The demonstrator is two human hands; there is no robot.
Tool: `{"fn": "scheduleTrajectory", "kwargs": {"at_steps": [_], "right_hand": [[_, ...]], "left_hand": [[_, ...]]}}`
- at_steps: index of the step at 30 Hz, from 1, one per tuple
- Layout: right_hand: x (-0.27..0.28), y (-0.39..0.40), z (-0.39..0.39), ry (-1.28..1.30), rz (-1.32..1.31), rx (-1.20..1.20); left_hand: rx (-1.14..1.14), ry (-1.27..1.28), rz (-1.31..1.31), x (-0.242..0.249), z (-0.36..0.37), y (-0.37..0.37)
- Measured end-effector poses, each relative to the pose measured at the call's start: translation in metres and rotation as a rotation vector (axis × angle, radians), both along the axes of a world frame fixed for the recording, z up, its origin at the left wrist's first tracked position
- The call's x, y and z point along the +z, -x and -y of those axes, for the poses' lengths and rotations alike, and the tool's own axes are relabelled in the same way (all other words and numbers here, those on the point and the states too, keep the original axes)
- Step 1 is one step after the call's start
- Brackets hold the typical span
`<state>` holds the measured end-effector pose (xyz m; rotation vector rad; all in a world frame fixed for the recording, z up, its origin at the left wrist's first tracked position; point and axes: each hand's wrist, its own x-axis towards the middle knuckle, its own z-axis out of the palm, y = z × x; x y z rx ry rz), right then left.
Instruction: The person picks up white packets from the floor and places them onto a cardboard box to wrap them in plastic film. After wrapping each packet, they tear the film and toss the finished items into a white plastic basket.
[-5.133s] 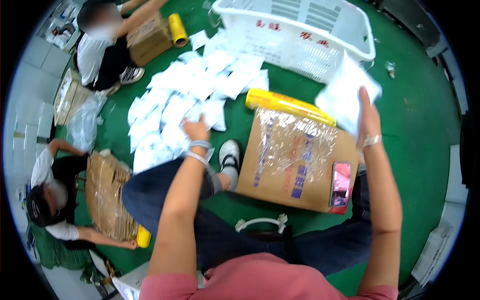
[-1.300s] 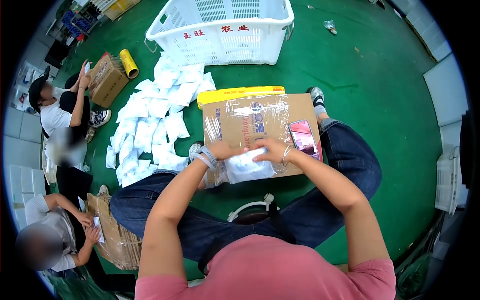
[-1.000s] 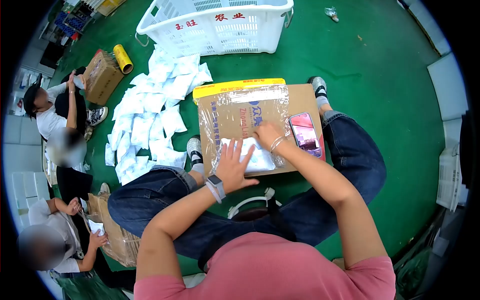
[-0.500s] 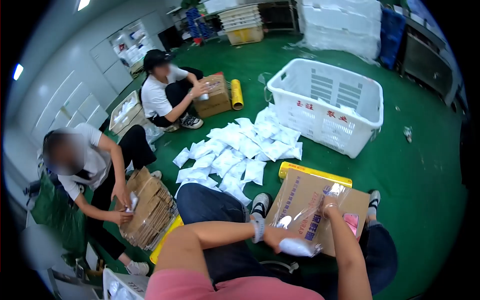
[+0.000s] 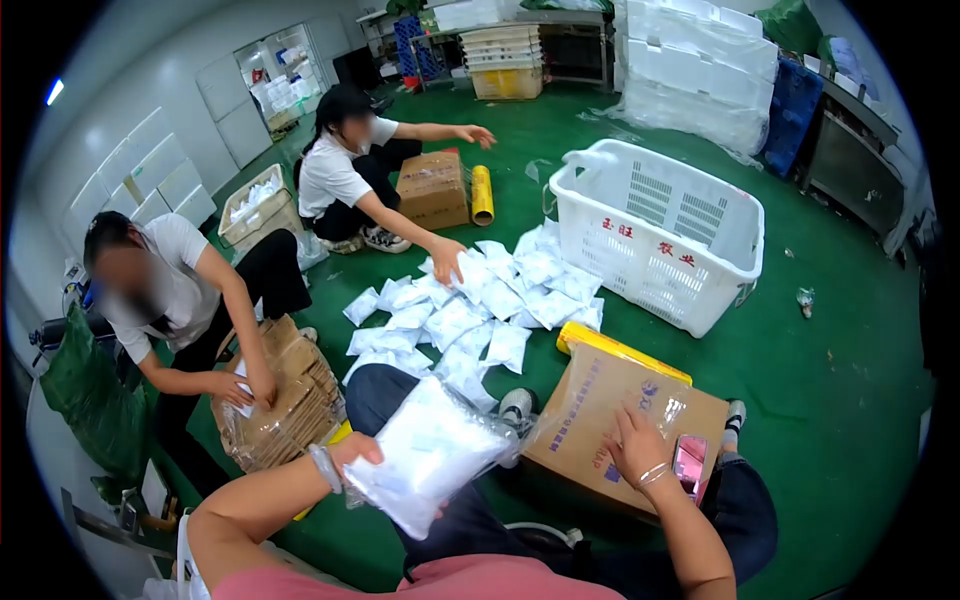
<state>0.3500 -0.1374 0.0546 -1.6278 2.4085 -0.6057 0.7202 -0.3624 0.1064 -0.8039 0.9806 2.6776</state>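
Observation:
My left hand (image 5: 358, 450) is closed on the edge of a white pillow-shaped packet (image 5: 430, 455) with clear film around it, held up over my lap. My right hand (image 5: 640, 447) rests at the top of a cardboard box (image 5: 575, 420) between my legs, its fingers apart and nothing in them. Clear film covers part of that box, and a pink phone (image 5: 690, 462) lies at its right side. Behind the box is a yellow roll of film (image 5: 625, 352). A heap of white packets (image 5: 480, 310) lies on the floor beyond my left knee.
A large white crate (image 5: 660, 250) stands behind the heap. Two co-workers squat to the left: one reaches a hand (image 5: 447, 258) onto the heap, the other works over a stack of flattened cardboard (image 5: 285, 390). Another box (image 5: 432, 190) and yellow roll (image 5: 482, 195) stand farther back.
My left hand has swung left and up with the packet, away from the box. My right hand has spread its fingers. The farther co-worker has reached out to the heap.

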Motion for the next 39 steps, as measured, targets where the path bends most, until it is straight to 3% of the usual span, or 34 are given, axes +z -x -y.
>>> {"fn": "scheduleTrajectory", "kwargs": {"at_steps": [3,5,8,9,11,13,15,17,18,20,21,22,24,25,27,28,29,31,32,33,35,36,37,39], "right_hand": [[0.079,-0.027,0.016,0.188,0.192,0.115],[0.08,-0.041,0.029,0.374,0.16,0.309],[-0.046,-0.073,0.038,0.082,0.371,0.579],[-0.107,-0.088,0.028,0.061,0.175,0.631],[-0.1,-0.109,-0.006,-0.532,-0.124,0.6],[-0.162,-0.115,-0.033,-0.464,-0.11,0.544],[-0.149,-0.116,-0.029,-0.358,-0.287,0.472],[-0.099,-0.114,-0.015,-0.309,-0.269,0.492],[-0.077,-0.11,-0.012,-0.092,-0.221,0.513],[-0.002,-0.105,0.004,-0.13,0.123,0.238],[0.031,-0.1,0.009,0.264,0.128,0.115],[0.061,-0.092,0.01,0.266,0.353,0.07],[0.115,-0.091,0.016,0.407,0.427,0.265],[0.104,-0.088,0.027,0.411,0.34,0.461],[0.098,-0.085,0.047,-0.002,1.013,0.684],[0.06,-0.08,0.056,0.0,1.298,0.672],[0.062,-0.077,0.049,-0.024,1.682,0.533],[0.05,-0.085,0.032,0.165,2.004,0.394],[0.038,-0.088,0.018,0.156,2.065,0.237],[0.022,-0.09,0.004,0.148,2.123,0.073],[-0.014,-0.088,-0.019,0.267,2.164,-0.064],[-0.022,-0.084,-0.029,0.377,2.169,-0.134],[-0.028,-0.079,-0.035,0.486,2.169,-0.2],[-0.023,-0.071,-0.035,0.579,2.14,-0.223]], "left_hand": [[0.092,-0.072,-0.117,0.018,-0.012,0.0],[0.15,-0.121,-0.182,0.033,-0.022,-0.004],[0.221,-0.181,-0.266,0.053,-0.041,-0.019],[0.245,-0.195,-0.294,0.059,-0.047,-0.024],[0.274,-0.227,-0.338,0.065,-0.056,-0.031],[0.292,-0.253,-0.357,0.071,-0.062,-0.032],[0.28,-0.263,-0.347,0.072,-0.063,-0.029],[0.258,-0.246,-0.319,0.073,-0.058,-0.02],[0.25,-0.21,-0.274,0.066,-0.053,-0.015],[0.158,-0.187,-0.235,0.068,-0.046,0.002],[0.099,-0.201,-0.215,0.062,-0.042,0.009],[0.075,-0.205,-0.221,0.053,-0.038,0.014],[-0.002,-0.091,-0.083,0.033,-0.029,0.024],[-0.1,-0.095,-0.062,0.031,-0.029,0.036],[-0.299,0.031,-0.005,0.038,-0.038,0.068],[-0.29,-0.079,0.045,0.033,-0.039,0.077],[-0.276,-0.19,0.09,0.026,-0.041,0.085],[-0.155,-0.018,0.257,0.031,-0.051,0.114],[-0.227,0.175,0.126,0.033,-0.052,0.124],[-0.36,0.134,0.107,0.033,-0.042,0.134],[-0.151,0.774,0.2,0.028,-0.003,0.131],[0.252,1.098,0.163,0.026,0.003,0.126],[0.275,1.103,0.098,0.038,0.001,0.113],[0.358,1.447,0.012,0.04,-0.069,0.128]]}}
